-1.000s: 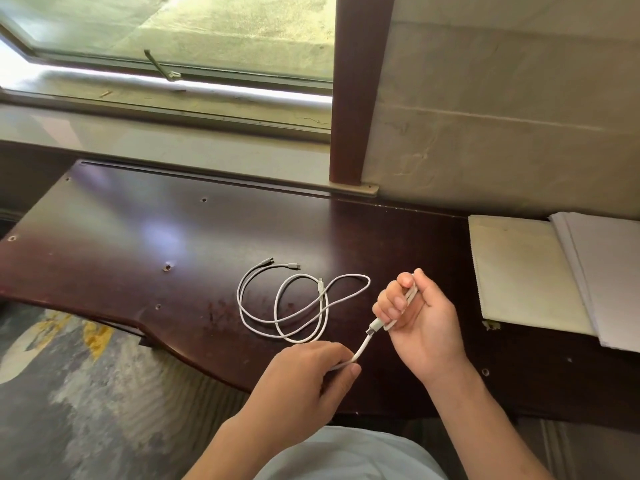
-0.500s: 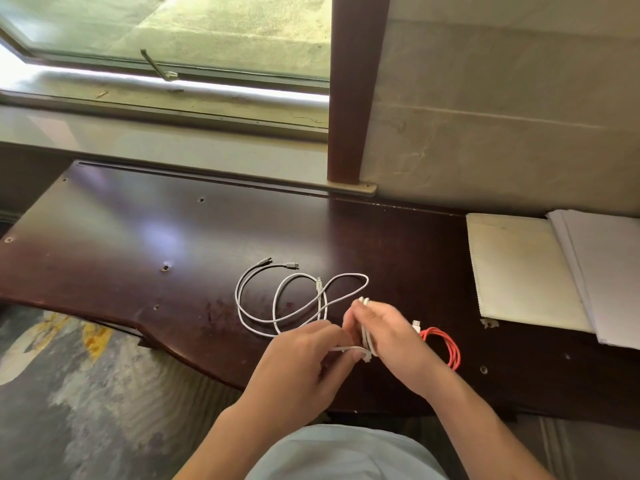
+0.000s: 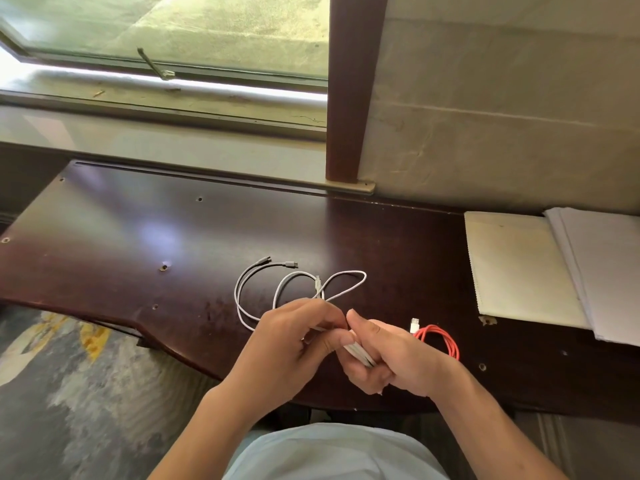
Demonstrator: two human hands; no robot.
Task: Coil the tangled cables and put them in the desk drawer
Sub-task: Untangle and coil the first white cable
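Head view – white cable (image 3: 360, 355) pinched between left hand (image 3: 294, 344), right hand (image 3: 398, 358), over desk (image 3: 138, 244).

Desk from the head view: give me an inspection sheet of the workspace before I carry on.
Surface: dark wooden desk, glossy, with small holes.
Job's things: white cable folded in several strands, held in both hands; grey cables lying loose in loops; red cable coiled beside the right hand. Drawer: nothing seen.
Clutter: cream pad and paper stack at the right.
Hands: left hand pinches the white cable; right hand grips its strands.
Cables: grey loops overlap.
Surroundings: window, post, wall, patterned floor.
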